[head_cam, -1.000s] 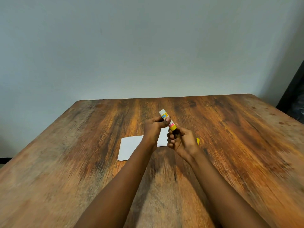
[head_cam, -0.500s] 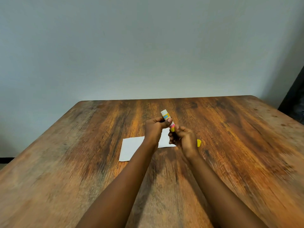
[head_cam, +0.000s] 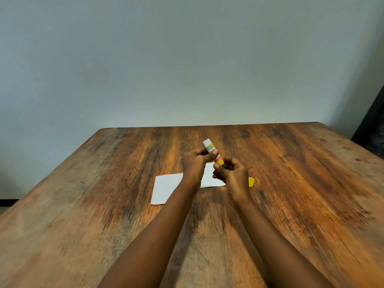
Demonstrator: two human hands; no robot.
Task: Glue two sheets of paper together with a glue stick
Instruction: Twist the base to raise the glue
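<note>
I hold a glue stick [head_cam: 209,146] tilted above the wooden table [head_cam: 104,194], its white tip pointing up and away, its yellow base toward me. My left hand [head_cam: 194,163] grips the middle of the tube, thumb across the label. My right hand [head_cam: 230,173] curls its fingertips around the yellow base end. White paper [head_cam: 166,186] lies flat on the table under both hands, partly hidden by my wrists. A yellow cap [head_cam: 251,181] lies on the table just right of my right hand.
A plain grey wall stands behind the table's far edge. A dark object [head_cam: 372,129] shows at the right border beyond the table corner.
Both hands stay together on the glue stick. The right hand's fingers have shifted on the yellow base, and more of that base shows than half a second ago.
</note>
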